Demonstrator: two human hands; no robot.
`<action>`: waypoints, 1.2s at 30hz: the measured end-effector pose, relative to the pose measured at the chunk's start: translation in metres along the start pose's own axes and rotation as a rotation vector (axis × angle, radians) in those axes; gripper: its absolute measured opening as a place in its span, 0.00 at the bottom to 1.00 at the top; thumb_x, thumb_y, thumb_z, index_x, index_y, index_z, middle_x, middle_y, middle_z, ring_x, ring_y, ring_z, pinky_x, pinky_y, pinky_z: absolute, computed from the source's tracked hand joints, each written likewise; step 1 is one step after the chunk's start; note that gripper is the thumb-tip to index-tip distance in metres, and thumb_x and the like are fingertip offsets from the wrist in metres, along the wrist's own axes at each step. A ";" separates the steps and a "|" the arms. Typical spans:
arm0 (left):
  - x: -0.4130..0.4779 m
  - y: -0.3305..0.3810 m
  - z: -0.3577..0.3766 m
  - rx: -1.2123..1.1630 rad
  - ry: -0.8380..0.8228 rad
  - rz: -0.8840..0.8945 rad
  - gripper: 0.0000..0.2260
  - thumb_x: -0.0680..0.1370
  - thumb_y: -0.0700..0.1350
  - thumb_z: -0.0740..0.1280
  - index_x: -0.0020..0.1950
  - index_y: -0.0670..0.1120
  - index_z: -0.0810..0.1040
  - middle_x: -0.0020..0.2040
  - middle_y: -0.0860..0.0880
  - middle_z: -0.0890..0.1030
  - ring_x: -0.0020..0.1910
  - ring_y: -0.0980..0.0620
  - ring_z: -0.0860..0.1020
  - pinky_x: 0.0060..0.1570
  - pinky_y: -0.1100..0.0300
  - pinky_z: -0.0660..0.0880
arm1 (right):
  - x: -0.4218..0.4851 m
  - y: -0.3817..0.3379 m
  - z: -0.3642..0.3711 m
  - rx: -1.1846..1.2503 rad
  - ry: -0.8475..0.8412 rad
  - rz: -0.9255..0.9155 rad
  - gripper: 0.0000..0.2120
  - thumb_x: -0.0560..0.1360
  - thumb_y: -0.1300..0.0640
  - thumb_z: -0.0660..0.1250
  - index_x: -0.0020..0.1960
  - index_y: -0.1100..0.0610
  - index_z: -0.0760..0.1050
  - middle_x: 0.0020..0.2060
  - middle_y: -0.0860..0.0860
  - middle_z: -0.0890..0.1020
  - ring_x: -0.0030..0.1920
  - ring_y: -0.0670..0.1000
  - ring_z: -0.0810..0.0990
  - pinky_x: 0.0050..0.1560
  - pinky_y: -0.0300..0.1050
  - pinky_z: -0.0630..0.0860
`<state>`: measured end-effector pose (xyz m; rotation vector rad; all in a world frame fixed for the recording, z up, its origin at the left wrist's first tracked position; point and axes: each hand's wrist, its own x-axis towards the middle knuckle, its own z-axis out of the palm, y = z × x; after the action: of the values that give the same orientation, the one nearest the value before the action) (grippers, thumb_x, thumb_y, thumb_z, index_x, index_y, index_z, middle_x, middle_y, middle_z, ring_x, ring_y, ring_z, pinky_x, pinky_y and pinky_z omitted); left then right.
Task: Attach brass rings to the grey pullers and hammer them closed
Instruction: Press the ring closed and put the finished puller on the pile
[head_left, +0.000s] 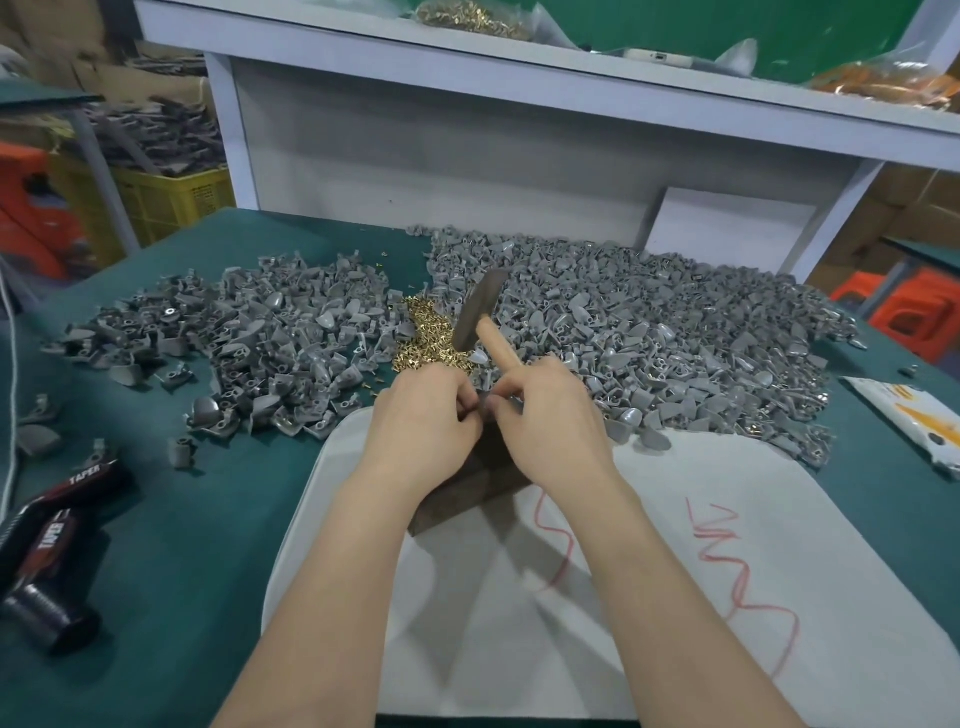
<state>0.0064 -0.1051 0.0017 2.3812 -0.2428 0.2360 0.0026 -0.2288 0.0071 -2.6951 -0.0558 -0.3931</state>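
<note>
Step in hand is judged to be the fitting of a ring, ahead of hammering. The left hand (427, 410) has its fingers curled and pinches a small grey piece, taken to be a puller (487, 404), over the far end of the dark block (467, 491). The right hand (545, 415) meets it fingertip to fingertip and also grips the hammer (477, 307), whose wooden handle rises between its fingers with the head tilted up and away. The supply lies just beyond the hands: the brass rings (422, 336) sit in a small heap between two large heaps of grey pullers (649, 338). The next move calls for the ring to be seated, the piece laid flat on the block, and the hammer swung round for a short blow clear of the left fingers. The ring itself cannot be made out, since the fingers cover the joint and most of the piece. The block's far end is hidden under both hands.
</note>
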 end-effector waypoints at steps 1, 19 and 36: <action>0.000 0.000 0.000 0.006 -0.001 0.000 0.05 0.74 0.46 0.69 0.40 0.47 0.79 0.38 0.49 0.80 0.45 0.44 0.78 0.46 0.48 0.76 | 0.001 0.000 0.000 0.009 -0.005 0.006 0.07 0.77 0.51 0.64 0.50 0.48 0.80 0.44 0.50 0.68 0.49 0.56 0.75 0.43 0.44 0.66; -0.001 0.002 0.001 0.038 0.006 -0.010 0.05 0.74 0.45 0.69 0.38 0.50 0.76 0.41 0.50 0.80 0.47 0.45 0.78 0.48 0.49 0.76 | 0.004 0.006 -0.008 0.168 -0.030 0.018 0.09 0.77 0.55 0.64 0.56 0.48 0.79 0.53 0.51 0.79 0.49 0.50 0.77 0.51 0.44 0.74; 0.000 0.001 0.002 0.063 0.024 -0.002 0.08 0.75 0.45 0.69 0.37 0.51 0.75 0.39 0.51 0.76 0.45 0.45 0.77 0.46 0.52 0.76 | -0.061 0.022 -0.057 0.041 0.081 -0.201 0.36 0.76 0.58 0.64 0.57 0.17 0.53 0.56 0.36 0.79 0.53 0.41 0.75 0.47 0.22 0.66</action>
<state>0.0067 -0.1071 0.0011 2.4397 -0.2243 0.2748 -0.0690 -0.2706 0.0311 -2.6377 -0.3099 -0.5551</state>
